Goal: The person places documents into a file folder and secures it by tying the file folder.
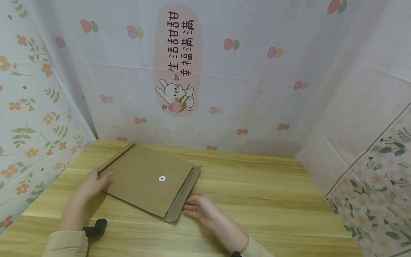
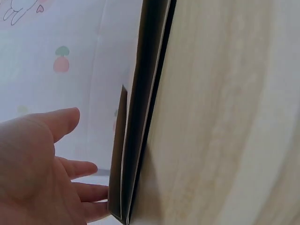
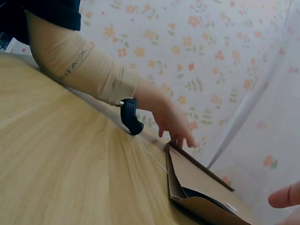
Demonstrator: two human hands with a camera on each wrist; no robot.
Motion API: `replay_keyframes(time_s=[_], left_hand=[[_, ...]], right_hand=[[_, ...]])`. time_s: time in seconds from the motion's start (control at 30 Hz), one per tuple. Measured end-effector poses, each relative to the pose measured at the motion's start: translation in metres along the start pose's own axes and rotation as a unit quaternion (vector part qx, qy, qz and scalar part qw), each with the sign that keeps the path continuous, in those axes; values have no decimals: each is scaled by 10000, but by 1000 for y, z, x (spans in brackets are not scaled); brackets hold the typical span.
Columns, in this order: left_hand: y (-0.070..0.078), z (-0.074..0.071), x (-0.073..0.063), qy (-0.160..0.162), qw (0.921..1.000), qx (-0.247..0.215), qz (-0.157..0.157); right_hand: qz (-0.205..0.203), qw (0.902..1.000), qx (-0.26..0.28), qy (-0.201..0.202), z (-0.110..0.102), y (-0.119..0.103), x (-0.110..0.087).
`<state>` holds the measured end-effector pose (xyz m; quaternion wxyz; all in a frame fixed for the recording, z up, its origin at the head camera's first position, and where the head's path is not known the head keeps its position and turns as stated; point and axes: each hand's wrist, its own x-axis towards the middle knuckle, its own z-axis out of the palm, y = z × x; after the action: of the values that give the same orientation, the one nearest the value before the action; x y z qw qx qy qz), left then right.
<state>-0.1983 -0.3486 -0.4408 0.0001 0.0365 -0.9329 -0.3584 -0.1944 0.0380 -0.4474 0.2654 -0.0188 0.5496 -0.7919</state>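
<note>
Evidently nothing is gripped: the left hand (image 1: 93,185), fingers extended, touches the envelope (image 1: 141,175) at one end, while the loosely open right hand (image 1: 203,210) points its fingers toward the flap (image 1: 183,201). Between them, the envelope lies on the table (image 1: 257,203), seemingly not yet fastened: flap outspread, button (image 1: 162,179) bare, string (image 1: 125,216) trailing toward the left hand's side.

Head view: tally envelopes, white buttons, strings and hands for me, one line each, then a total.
Envelope: 1
White button: 1
String: 1
Hands: 2, the left hand and the right hand
Total: 5
</note>
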Motion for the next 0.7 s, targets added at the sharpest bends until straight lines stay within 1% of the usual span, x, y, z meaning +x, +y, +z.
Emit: replay_keyframes(time_s=[0.13,0.2,0.3,0.4,0.53,0.7], left_hand=[[-5,-3,-1,-92,9997,-218,-108],[-6,-5,-1,-147,9989,-405,-163],[-6,-8,-2,-236,9981,-516,-246],[-6,-10,-4,-312,9979,-475,-299],[-7,-11,-5,-291,9986,-274,-336],[-8,-12,-5,-247,9989,-137,-378]], right_hand=[[183,9996,164,-97,1,1,0],[263,9993,227,-126,2,2,0],[327,9989,297,-170,3,2,-1],[354,9987,322,-180,3,2,-1],[384,9986,321,-187,4,2,-2],[383,9984,324,-257,4,3,-2]])
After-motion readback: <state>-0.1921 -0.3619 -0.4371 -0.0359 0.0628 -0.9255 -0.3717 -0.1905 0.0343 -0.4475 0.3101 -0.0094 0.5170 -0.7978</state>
